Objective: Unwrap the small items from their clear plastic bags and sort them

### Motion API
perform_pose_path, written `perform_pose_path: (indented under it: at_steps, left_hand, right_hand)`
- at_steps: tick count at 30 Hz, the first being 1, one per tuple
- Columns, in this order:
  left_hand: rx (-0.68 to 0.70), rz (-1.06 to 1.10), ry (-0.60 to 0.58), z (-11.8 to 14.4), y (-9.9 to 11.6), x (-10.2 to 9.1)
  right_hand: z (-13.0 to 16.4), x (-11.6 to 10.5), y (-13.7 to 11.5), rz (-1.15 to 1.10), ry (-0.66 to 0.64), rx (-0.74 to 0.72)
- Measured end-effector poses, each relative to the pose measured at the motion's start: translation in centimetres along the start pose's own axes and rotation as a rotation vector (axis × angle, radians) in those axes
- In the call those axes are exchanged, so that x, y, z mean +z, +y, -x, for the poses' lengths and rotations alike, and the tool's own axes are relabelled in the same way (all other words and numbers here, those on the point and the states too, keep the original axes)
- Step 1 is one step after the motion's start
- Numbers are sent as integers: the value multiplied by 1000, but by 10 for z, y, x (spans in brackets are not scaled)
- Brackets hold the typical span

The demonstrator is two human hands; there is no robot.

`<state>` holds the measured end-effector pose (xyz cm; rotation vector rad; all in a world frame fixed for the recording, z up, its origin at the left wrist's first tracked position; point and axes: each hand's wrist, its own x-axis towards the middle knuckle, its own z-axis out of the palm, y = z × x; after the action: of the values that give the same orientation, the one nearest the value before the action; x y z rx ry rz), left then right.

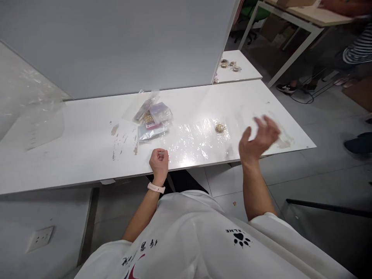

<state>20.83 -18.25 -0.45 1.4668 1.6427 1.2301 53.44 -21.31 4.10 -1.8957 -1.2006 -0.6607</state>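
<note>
My left hand (159, 161), with a pink band on its wrist, is closed at the table's near edge. Its curled fingers touch or sit right beside the left end of a clear plastic sheet or bag (188, 141); whether they pinch it is hidden. On the right part of that plastic lies a small round gold-coloured item (220, 128), seemingly wrapped. My right hand (258, 139) is raised over the right end of the table, fingers apart and slightly blurred, with nothing visible in it. Behind my left hand is a pile of small clear packets (154, 116).
The white table (87, 155) runs along a grey partition (130, 46). Larger clear plastic (43, 124) lies at the left. Several small wrapped items (232, 65) rest on a white surface beyond the partition. Another person's striped sleeve (359, 48) shows at the far right.
</note>
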Motion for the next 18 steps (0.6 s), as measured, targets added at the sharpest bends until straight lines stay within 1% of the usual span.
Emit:
perform_pose_path:
  at_steps: [2, 3, 4, 5, 7, 8, 10, 12, 13, 14, 15, 18]
  left_hand:
    - [-35, 29, 16, 0, -1, -1]
    - [-38, 39, 18, 0, -2, -1]
    - [-36, 45, 21, 0, -3, -2]
    - [-34, 50, 26, -1, -5, -3]
    - [-36, 50, 38, -1, -8, -5]
    - [-36, 43, 41, -2, -10, -7]
    - [-30, 19, 30, -2, -14, -8]
    - [-10, -30, 24, -2, -17, -9]
    - [7, -64, 32, -1, -18, -9]
    - [27, -101, 45, -1, -19, -8]
    - [49, -139, 66, -1, -19, -7]
    - [123, -237, 120, 1, -20, -3]
  right_hand:
    - [0, 18, -11, -111, -301, -107]
    - [2, 28, -14, -128, -441, -146]
    - [5, 37, -17, -114, -551, -177]
    - [8, 45, -18, -78, -628, -204]
    - [13, 57, -17, 5, -724, -235]
    - [13, 61, -15, 37, -751, -237]
    - [11, 66, -9, 60, -767, -216]
    - [4, 72, 1, -25, -762, -172]
    - [-2, 76, 7, -122, -763, -118]
    - [-9, 81, 14, -251, -763, -23]
    - [-17, 88, 21, -401, -758, 116]
    - [-51, 116, 39, -818, -692, 669]
